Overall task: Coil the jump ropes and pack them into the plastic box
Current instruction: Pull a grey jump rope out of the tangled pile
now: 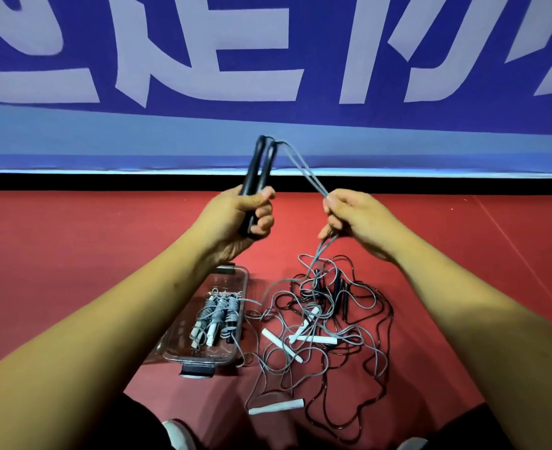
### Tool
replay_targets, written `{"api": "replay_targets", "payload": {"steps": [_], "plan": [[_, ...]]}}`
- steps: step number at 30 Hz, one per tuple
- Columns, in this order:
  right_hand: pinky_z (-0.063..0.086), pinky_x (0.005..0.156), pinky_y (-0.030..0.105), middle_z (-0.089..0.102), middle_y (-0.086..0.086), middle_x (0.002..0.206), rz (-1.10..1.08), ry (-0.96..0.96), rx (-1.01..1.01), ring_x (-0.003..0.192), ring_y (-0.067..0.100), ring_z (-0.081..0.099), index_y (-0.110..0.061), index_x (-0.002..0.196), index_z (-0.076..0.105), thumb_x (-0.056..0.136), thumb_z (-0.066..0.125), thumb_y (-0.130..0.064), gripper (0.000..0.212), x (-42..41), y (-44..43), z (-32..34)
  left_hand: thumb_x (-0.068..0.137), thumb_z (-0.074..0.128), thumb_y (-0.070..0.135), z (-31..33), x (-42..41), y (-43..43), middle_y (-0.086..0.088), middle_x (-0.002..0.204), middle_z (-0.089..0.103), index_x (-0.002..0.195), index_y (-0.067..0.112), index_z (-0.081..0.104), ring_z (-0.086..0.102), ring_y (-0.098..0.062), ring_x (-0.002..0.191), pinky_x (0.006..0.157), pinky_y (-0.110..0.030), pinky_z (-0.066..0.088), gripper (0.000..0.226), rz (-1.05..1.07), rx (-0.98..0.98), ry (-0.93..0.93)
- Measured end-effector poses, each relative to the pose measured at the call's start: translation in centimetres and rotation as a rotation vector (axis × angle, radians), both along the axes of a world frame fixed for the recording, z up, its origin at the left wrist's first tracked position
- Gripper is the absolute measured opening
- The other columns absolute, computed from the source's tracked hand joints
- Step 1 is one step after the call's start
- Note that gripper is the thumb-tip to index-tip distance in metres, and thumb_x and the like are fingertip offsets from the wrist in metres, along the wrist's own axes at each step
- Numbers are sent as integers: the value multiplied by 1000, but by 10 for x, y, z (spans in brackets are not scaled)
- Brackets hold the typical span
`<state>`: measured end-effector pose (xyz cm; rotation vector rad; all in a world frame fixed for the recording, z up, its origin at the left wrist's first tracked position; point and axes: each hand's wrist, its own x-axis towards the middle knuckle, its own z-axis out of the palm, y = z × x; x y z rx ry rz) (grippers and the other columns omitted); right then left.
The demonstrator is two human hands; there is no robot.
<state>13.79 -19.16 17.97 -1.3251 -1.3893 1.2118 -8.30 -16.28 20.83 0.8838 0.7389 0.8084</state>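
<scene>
One jump rope raised for coiling
Near, loose ropes lie tangled right of the plastic box, which holds coiled ropes; farther, the left hand clenches two black handles, the right hand pinches their grey cord, which may snag in that tangle; its lower run is lost there

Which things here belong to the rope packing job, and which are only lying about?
Job: black handles in left hand; grey cord pinched by right hand; clear plastic box holding coiled ropes; tangled ropes beside it.
Not the job: blue banner; red floor; shoe.
</scene>
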Motion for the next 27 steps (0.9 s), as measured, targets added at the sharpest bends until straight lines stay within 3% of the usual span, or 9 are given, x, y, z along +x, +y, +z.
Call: {"api": "replay_targets", "payload": {"steps": [3,5,8,12,15,19,23,27], "plan": [[46,63,33,42,3,60,72,145,-131,57,22,51,-8,87,52,104,35,-10,24,-18,-7,-3,101,46,7,-4,1,4,-2,58,45,93,6,53,56,-19,58,50,-22,48,10,163,18,13],[43,58,31,43,3,59,107,237,-177,54,20,47,-5,91,54,104,36,-11,23,-34,-10,-3,102,47,8,-7,4,5,-4,69,54,94,8,54,67,-24,75,67,-31,60,10,225,19,-30],[34,48,24,44,4,60,134,301,-264,47,15,38,-5,98,55,105,36,-15,23,-54,-15,-4,103,45,14,-9,5,14,-15,93,65,99,10,52,69,-32,88,83,-43,58,9,340,5,-142],[22,42,18,40,4,56,161,247,-325,40,9,28,-5,97,55,105,33,-16,26,-71,-25,-9,104,44,12,-11,1,21,-27,111,68,116,3,48,71,-35,99,85,-45,59,16,425,11,-183],[21,40,15,40,5,54,147,186,-303,37,8,26,-5,96,55,104,36,-15,23,-82,-28,-8,105,41,15,-11,5,17,-19,116,68,111,1,55,70,-28,102,89,-39,57,21,423,-48,-175],[26,41,16,48,7,56,140,58,-267,37,11,30,-1,94,62,102,42,-18,27,-88,-30,-6,107,37,28,-11,7,16,-7,125,67,111,11,59,60,-26,120,100,-39,47,28,393,-161,-172],[28,38,16,51,8,54,144,-74,-231,35,11,33,-2,91,65,101,42,-14,27,-92,-35,-3,106,33,39,-15,7,13,-4,121,71,113,18,58,60,-30,121,101,-41,42,33,302,-127,-43],[31,40,17,54,5,50,163,-101,-210,35,15,35,-2,87,66,96,42,-8,26,-99,-36,0,103,37,48,-17,5,9,-10,100,75,97,23,55,67,-34,107,91,-46,49,31,206,-120,-11]]}}
